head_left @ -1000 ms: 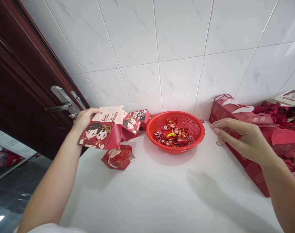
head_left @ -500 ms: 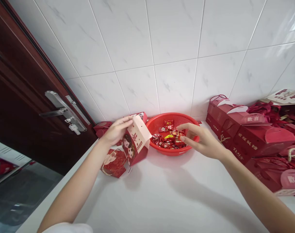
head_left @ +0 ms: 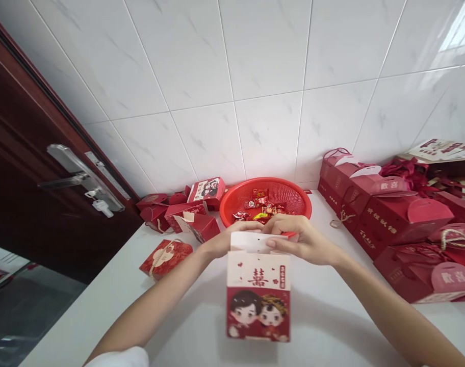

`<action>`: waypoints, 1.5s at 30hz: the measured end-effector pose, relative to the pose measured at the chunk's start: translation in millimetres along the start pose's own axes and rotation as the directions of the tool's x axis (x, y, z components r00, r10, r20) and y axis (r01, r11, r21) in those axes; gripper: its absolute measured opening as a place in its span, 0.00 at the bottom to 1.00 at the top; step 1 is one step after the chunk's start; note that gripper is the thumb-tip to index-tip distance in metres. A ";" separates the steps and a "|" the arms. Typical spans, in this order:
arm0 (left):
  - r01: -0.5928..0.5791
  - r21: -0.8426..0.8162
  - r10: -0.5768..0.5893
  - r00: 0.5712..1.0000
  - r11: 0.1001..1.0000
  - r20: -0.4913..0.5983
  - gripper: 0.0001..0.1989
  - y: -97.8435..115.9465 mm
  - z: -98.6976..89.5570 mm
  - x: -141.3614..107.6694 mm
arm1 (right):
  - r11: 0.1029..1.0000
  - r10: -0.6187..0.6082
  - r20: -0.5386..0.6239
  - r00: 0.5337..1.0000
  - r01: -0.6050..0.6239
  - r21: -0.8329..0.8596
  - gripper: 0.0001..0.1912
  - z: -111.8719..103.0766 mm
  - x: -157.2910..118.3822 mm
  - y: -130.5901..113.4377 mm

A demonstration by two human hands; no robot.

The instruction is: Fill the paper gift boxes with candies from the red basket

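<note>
A red and cream candy box [head_left: 258, 300], printed with two cartoon figures, is upright in front of me with its cream top flaps raised. My left hand [head_left: 227, 239] grips the far left side of the flaps, its fingertips partly hidden behind them. At the top right, my right hand [head_left: 303, 239] pinches the flap between thumb and fingers. Just behind the hands stands a red plastic basket [head_left: 232, 196] holding several wrapped candies [head_left: 261, 199]; its near rim is mostly covered by my hands.
Several red gift boxes [head_left: 194, 219] lie to the left, one with a rope handle [head_left: 167, 257] nearer me. Stacked red boxes [head_left: 393, 219] line the right of the white table [head_left: 179, 326]. A dark door [head_left: 33, 153] with a lever handle is at far left, a tiled wall behind.
The candy box has come right and toward me, its printed front now facing me. My right hand has left the basket and taken hold of the box's top flap.
</note>
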State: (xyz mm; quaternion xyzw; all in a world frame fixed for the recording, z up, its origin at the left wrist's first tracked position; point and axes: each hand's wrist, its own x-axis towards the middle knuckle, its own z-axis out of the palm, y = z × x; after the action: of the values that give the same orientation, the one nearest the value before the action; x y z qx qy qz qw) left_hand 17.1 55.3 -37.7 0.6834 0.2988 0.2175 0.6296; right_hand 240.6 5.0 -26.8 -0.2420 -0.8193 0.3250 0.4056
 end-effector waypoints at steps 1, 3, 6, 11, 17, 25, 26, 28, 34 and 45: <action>-0.009 -0.001 0.009 1.000 1.000 -0.017 0.15 3.3 -2.6 -1.3 | 0.999 0.018 -0.003 1.000 -0.018 -0.042 0.15 -1.9 -4.1 1.1; -0.042 -0.020 0.041 0.998 0.999 -0.044 0.16 9.8 -4.8 -5.1 | 0.989 0.054 -0.011 0.998 -0.055 -0.139 0.16 -3.9 -11.1 4.7; -0.082 0.080 0.090 0.991 0.993 -0.103 0.16 11.9 0.1 -11.5 | 0.969 0.125 -0.011 0.992 -0.125 -0.215 0.19 -1.9 -17.5 12.5; -0.023 0.219 0.060 0.984 0.976 -0.168 0.14 -7.5 17.0 -15.8 | 0.956 0.286 0.019 0.958 -0.284 -0.077 0.27 6.0 -19.8 27.6; 0.034 0.050 -0.026 0.989 0.998 -0.146 0.18 -18.6 23.1 -9.5 | 0.936 0.349 0.062 0.935 -0.351 0.010 0.28 4.4 -19.5 35.3; -0.029 0.105 0.043 0.990 0.994 -0.133 0.14 -9.6 22.2 2.5 | 0.959 0.260 -0.045 0.964 -0.264 -0.103 0.21 -14.2 -10.8 30.0; -0.023 0.120 0.037 0.992 0.992 -0.119 0.14 -9.7 21.8 2.5 | 0.959 0.255 -0.054 0.966 -0.259 -0.113 0.21 -19.1 -8.8 30.9; -0.026 0.147 0.041 0.994 0.989 -0.102 0.14 -9.2 19.8 1.9 | 0.959 0.255 -0.094 0.962 -0.264 -0.105 0.20 -30.7 -3.4 34.3; -0.092 0.180 0.107 0.991 0.979 -0.074 0.19 -1.5 -6.6 17.6 | 0.953 0.291 -0.253 0.923 -0.304 -0.013 0.18 -56.5 20.2 62.4; 0.069 0.873 -0.374 0.918 0.482 0.134 0.34 -25.1 -35.3 100.9 | 0.917 0.399 -0.290 0.870 -0.376 0.133 0.12 -40.4 44.7 123.8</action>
State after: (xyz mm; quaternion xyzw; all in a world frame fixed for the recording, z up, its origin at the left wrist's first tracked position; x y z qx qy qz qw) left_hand 63.3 150.7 -66.6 0.8829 0.3519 -0.1509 0.2718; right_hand 265.5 131.3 -75.8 -0.4345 -0.6674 0.3869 0.4648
